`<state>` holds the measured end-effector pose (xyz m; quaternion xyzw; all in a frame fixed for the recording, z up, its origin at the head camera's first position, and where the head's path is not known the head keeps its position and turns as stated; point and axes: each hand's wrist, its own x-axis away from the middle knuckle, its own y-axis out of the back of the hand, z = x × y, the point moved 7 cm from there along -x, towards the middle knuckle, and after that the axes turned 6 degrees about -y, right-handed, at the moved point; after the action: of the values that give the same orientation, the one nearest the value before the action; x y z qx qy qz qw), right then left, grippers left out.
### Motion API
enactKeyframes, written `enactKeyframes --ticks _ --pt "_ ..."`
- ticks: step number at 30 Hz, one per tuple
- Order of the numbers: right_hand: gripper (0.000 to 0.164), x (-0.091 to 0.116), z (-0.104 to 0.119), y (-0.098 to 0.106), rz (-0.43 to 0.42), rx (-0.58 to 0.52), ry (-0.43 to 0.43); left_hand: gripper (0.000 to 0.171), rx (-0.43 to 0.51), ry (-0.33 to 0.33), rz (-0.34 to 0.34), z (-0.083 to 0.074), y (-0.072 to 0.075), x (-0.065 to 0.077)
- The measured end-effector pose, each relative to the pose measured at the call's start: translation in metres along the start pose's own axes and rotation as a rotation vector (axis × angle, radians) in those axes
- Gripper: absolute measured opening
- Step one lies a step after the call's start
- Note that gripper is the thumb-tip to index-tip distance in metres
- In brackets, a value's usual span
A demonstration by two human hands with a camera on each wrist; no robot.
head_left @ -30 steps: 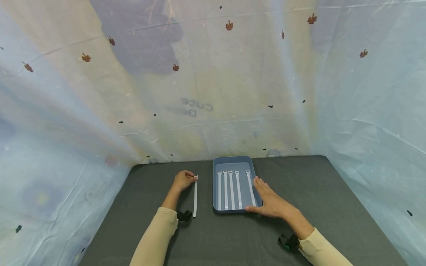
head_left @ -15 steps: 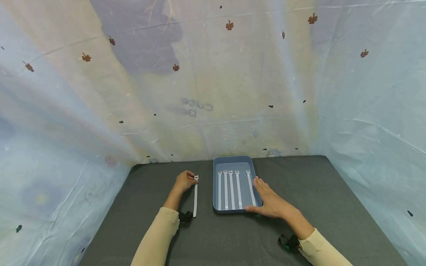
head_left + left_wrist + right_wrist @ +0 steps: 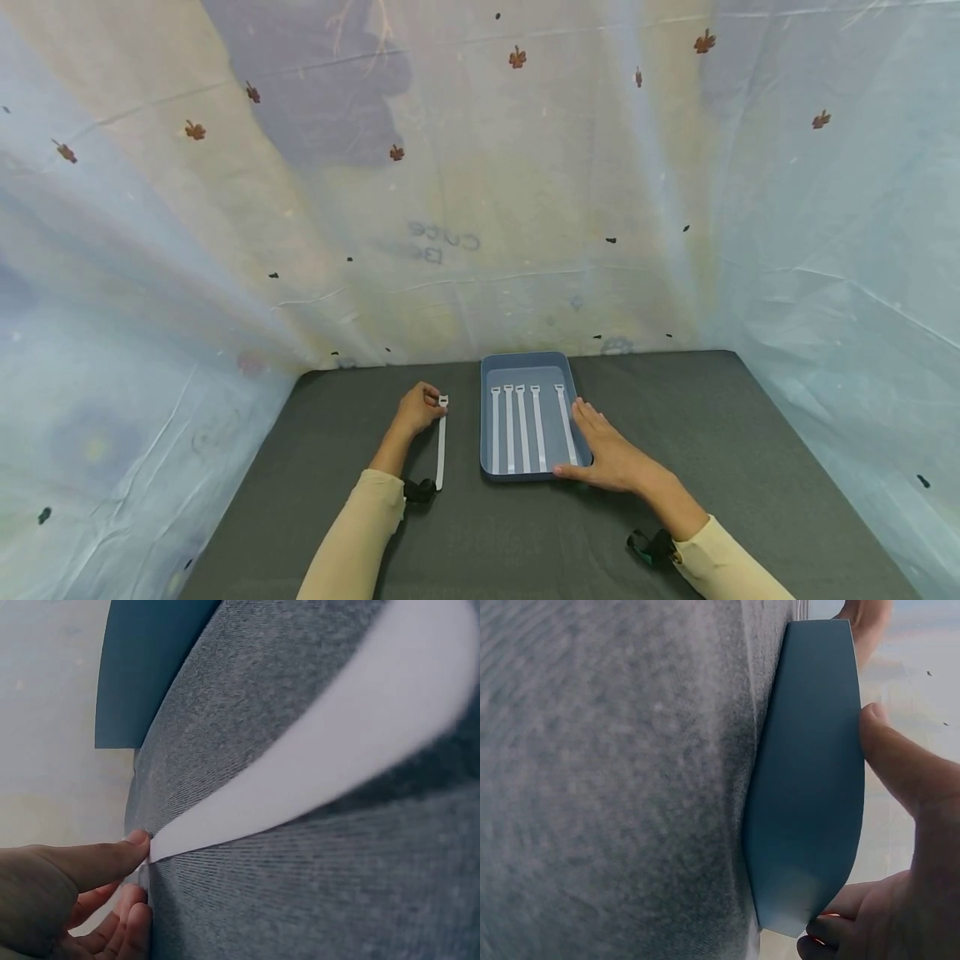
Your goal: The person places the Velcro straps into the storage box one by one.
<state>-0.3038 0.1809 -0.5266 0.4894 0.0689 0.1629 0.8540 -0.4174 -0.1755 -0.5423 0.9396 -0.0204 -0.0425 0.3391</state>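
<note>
My left hand (image 3: 417, 408) pinches a white strap (image 3: 441, 450) close to its slotted head, left of the tray. The strap runs toward me along the dark cloth; in the left wrist view the white strap (image 3: 300, 761) looks large, its far end between thumb and fingers. A shallow blue tray (image 3: 525, 362) holds several similar white straps (image 3: 521, 429) side by side, slotted heads at the far end. My right hand (image 3: 611, 454) rests at the tray's near right corner, fingers straight along the right side, thumb on the front rim. In the right wrist view the thumb touches the tray's wall (image 3: 806, 772).
A dark grey cloth (image 3: 480, 542) covers the table. Behind it and at both sides hangs a pale patterned sheet (image 3: 480, 292) with small leaf shapes. Black wrist straps (image 3: 651, 547) sit at both cuffs.
The left hand has shifted slightly, and the held strap's slotted head shows more clearly from above. The right hand, the tray and the straps in it stay put.
</note>
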Motion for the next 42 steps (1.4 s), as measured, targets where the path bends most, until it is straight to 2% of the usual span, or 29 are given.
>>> enactKeyframes --ticks 6,9,19,22,26,29,36,42 --pt "0.125 0.0 0.0 -0.001 0.009 0.007 0.0 0.03 -0.052 -0.076 -0.009 -0.005 -0.004 -0.002" --pt "0.125 0.0 0.0 -0.001 0.009 0.007 0.003 0.031 -0.063 -0.091 -0.012 -0.004 -0.006 -0.002" --pt "0.127 0.0 -0.002 -0.002 -0.004 0.004 -0.001 0.036 -0.05 -0.074 -0.018 -0.002 -0.008 0.001" --pt "0.127 0.0 -0.002 -0.002 -0.004 0.001 -0.003 0.03 -0.051 -0.073 -0.028 -0.002 -0.006 0.002" --pt "0.127 0.0 -0.002 -0.003 -0.002 -0.001 -0.003 0.014 -0.062 -0.087 -0.044 -0.002 -0.001 0.004" --pt "0.127 0.0 -0.002 -0.003 -0.001 0.0 0.002 0.011 -0.034 -0.093 -0.055 -0.001 0.0 0.005" --pt "0.127 0.0 -0.002 -0.001 0.003 -0.005 -0.004 0.014 0.095 -0.078 -0.045 0.005 0.0 0.002" --pt "0.127 0.0 -0.002 -0.001 0.01 -0.007 -0.004 0.017 0.171 -0.089 -0.055 -0.001 0.007 -0.001"
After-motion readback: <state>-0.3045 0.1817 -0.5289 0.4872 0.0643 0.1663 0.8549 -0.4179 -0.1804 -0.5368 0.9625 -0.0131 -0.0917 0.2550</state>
